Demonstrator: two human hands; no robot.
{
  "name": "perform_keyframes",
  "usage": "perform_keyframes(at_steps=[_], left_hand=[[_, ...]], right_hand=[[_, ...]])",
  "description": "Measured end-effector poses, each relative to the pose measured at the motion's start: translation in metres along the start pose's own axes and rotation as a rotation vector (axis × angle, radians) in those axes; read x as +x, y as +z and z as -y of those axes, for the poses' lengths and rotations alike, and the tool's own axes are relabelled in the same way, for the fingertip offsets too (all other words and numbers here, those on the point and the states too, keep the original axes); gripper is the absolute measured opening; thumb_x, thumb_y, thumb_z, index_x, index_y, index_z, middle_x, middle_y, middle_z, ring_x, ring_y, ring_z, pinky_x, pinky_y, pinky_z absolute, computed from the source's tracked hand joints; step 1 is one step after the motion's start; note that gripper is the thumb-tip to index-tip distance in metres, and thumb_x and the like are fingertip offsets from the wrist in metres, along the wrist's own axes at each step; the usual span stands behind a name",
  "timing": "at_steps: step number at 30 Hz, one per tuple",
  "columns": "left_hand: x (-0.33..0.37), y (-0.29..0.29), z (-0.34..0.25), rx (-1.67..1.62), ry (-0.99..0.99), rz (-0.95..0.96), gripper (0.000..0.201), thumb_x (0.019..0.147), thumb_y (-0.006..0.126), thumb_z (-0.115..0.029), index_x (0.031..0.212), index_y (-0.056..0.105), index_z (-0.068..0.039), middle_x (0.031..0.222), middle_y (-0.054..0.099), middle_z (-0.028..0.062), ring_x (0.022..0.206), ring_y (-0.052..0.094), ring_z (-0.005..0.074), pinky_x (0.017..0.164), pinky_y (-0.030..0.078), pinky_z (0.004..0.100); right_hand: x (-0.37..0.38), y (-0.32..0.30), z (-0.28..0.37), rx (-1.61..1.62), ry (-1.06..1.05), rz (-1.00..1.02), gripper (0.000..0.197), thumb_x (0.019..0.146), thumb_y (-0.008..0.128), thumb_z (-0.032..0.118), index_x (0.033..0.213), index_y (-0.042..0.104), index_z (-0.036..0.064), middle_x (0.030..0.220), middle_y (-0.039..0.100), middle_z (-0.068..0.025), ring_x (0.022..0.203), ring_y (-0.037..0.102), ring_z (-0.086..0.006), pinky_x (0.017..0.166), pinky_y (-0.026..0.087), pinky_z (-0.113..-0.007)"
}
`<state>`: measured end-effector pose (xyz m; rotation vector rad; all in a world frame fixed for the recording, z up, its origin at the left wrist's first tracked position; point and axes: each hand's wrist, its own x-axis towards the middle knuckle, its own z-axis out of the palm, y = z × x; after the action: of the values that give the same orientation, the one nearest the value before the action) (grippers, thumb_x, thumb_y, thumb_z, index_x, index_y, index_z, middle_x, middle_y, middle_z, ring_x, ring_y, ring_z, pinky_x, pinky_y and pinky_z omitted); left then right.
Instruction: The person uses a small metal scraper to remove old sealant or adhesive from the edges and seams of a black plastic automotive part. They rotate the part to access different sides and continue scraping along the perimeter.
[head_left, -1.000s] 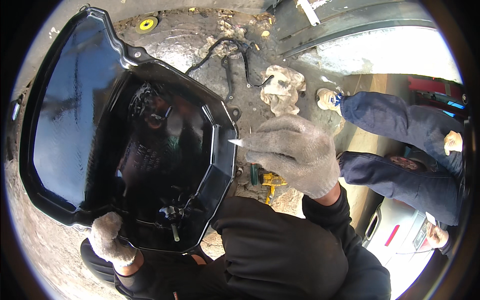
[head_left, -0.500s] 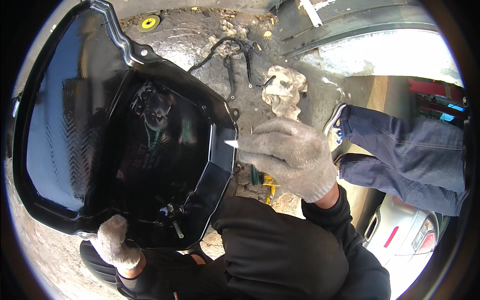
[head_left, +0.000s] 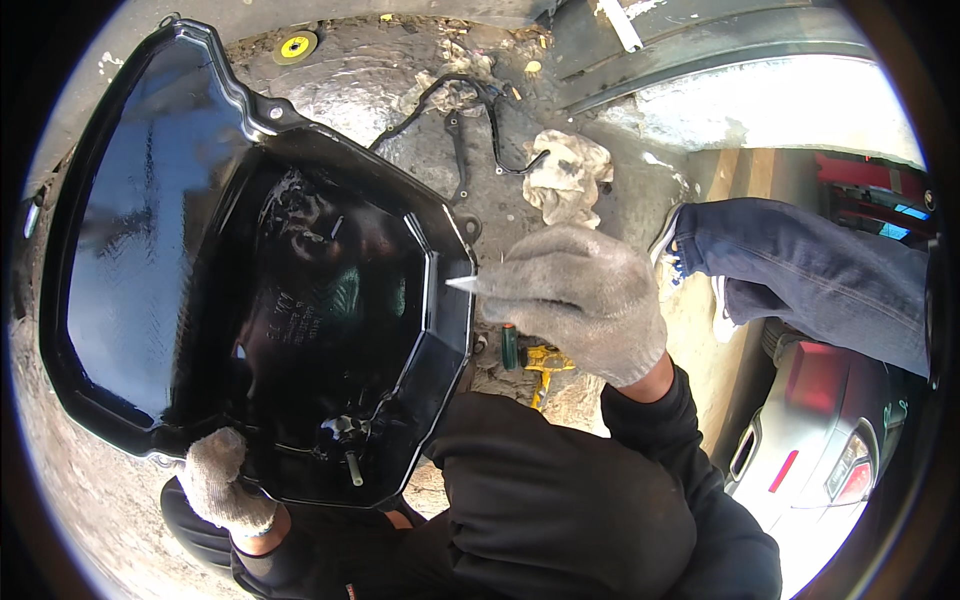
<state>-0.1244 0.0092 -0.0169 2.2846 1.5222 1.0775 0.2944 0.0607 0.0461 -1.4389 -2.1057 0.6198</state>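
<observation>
- We hold a large black oil pan (head_left: 250, 270) tipped up on edge, its glossy, oil-wet inside facing us, so the whole cavity is open to view.
- Our left hand (head_left: 222, 480), in a grey knit glove, is clamped on the pan's lower rim; that grip props the pan at this tilt (its lower side sits close against our dark-sleeved lap).
- Our right hand (head_left: 580, 300), gloved too, is curled tight around a thin pale blade (head_left: 462, 284), whose tip points at the pan's right flange, just beside the rim.
- On the dirty ground behind lie a crumpled rag (head_left: 565, 175), a black gasket (head_left: 460, 130) and a yellow-handled tool (head_left: 545, 362), within reach.
- Another person's jeans-clad legs (head_left: 800, 280) stand to our right.
</observation>
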Motion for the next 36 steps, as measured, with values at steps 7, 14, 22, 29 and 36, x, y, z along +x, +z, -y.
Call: perform_keyframes(at_steps=[7, 14, 22, 29, 36], left_hand=[[0.002, 0.001, 0.001, -0.070, -0.066, -0.028, 0.015, 0.091, 0.080, -0.013, 0.096, 0.071, -0.001, 0.087, 0.071, 0.0096, 0.075, 0.071, 0.0230, 0.070, 0.056, 0.0324], [-0.001, 0.001, 0.006, -0.043, -0.059, -0.065, 0.015, 0.093, 0.078, -0.014, 0.094, 0.070, -0.001, 0.084, 0.070, 0.0092, 0.072, 0.070, 0.0225, 0.068, 0.055, 0.0312], [-0.010, 0.004, 0.007, -0.229, -0.190, -0.064, 0.018, 0.084, 0.078, -0.011, 0.093, 0.072, 0.003, 0.084, 0.072, 0.0134, 0.073, 0.069, 0.0243, 0.068, 0.055, 0.0312], [-0.002, 0.001, 0.008, -0.067, -0.022, -0.015, 0.016, 0.088, 0.079, -0.013, 0.094, 0.071, 0.000, 0.086, 0.072, 0.0117, 0.075, 0.071, 0.0260, 0.071, 0.056, 0.0328], [-0.001, 0.001, 0.005, -0.077, -0.033, -0.016, 0.019, 0.080, 0.077, -0.013, 0.092, 0.073, 0.001, 0.087, 0.075, 0.0150, 0.075, 0.072, 0.0297, 0.071, 0.056, 0.0366]], right_hand=[[0.008, -0.004, 0.004, 0.160, -0.009, -0.039, 0.021, 0.076, 0.092, 0.017, 0.097, 0.092, 0.0158, 0.097, 0.083, -0.0018, 0.094, 0.079, -0.0223, 0.079, 0.064, -0.033], [0.002, -0.005, -0.009, -0.032, -0.212, -0.027, 0.024, 0.085, 0.090, 0.016, 0.109, 0.092, 0.0201, 0.102, 0.083, 0.0018, 0.099, 0.079, -0.0207, 0.082, 0.066, -0.033], [0.004, -0.003, -0.006, 0.253, 0.016, 0.032, 0.021, 0.082, 0.092, 0.019, 0.103, 0.092, 0.0146, 0.105, 0.085, -0.0026, 0.097, 0.078, -0.0200, 0.081, 0.064, -0.033], [0.004, -0.007, -0.011, 0.100, -0.085, 0.104, 0.024, 0.083, 0.090, 0.020, 0.107, 0.091, 0.0208, 0.105, 0.082, -0.0015, 0.099, 0.079, -0.0217, 0.083, 0.066, -0.034], [0.000, -0.004, -0.002, -0.059, -0.086, -0.014, 0.026, 0.073, 0.088, 0.020, 0.098, 0.089, 0.0136, 0.106, 0.084, -0.0013, 0.096, 0.078, -0.0232, 0.078, 0.065, -0.036]])
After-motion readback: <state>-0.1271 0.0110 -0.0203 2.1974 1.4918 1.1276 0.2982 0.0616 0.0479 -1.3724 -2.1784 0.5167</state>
